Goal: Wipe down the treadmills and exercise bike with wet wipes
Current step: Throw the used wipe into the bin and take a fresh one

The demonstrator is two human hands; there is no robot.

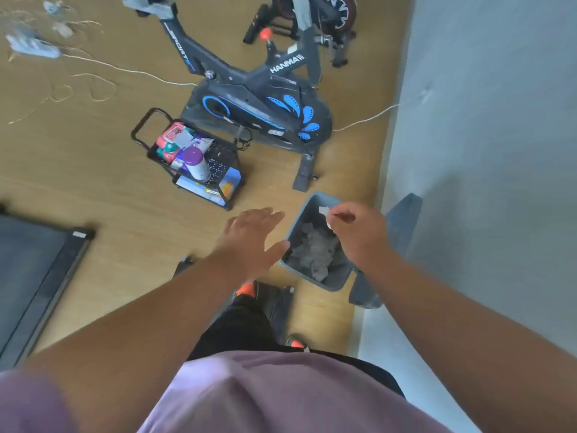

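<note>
One wet wipe (pixel 324 215) pinched in right hand (pixel 359 234) fingers, above bin (pixel 335 284)

A black exercise bike (pixel 256 95) with blue petal markings and white lettering stands upright on the far floor. A dark treadmill (pixel 34 276) lies flat at the near left. A small crumpled white wet wipe (pixel 324 214) hangs over the bin of used wipes.

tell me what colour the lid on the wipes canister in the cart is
Purple lid, on a white canister; seen in the head view.
</note>
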